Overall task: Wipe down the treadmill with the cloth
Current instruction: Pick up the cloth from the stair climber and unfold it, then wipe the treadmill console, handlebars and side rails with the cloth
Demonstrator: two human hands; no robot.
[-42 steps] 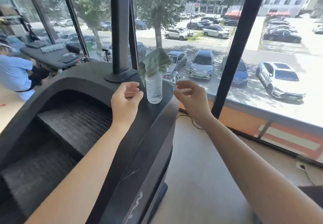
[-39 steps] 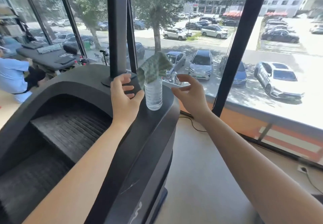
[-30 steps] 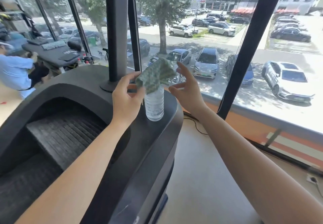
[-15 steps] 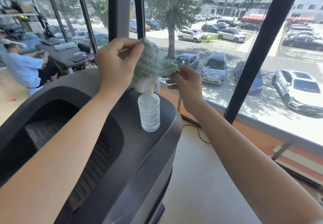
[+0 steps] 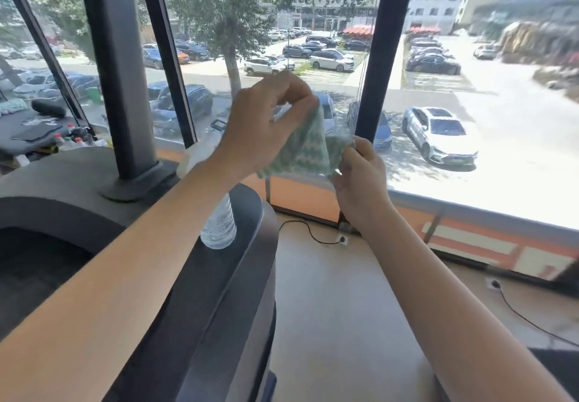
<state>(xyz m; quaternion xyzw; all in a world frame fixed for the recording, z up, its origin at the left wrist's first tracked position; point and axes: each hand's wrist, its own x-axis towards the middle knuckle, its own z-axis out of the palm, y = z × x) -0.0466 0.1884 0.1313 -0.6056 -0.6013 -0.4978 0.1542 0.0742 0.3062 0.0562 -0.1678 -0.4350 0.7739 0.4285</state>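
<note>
Head: cloth (image 5: 304, 151) diagonal, top-L to btm-R

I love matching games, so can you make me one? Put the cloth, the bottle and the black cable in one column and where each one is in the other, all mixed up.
Things:
1. cloth
2. bottle
3. black cable

Places:
A. lying on the floor below the window
B. pinched up in the air between the left hand and the right hand
C. standing on the dark cover of the treadmill

Pairs: 1-B, 2-C, 3-A.
</note>
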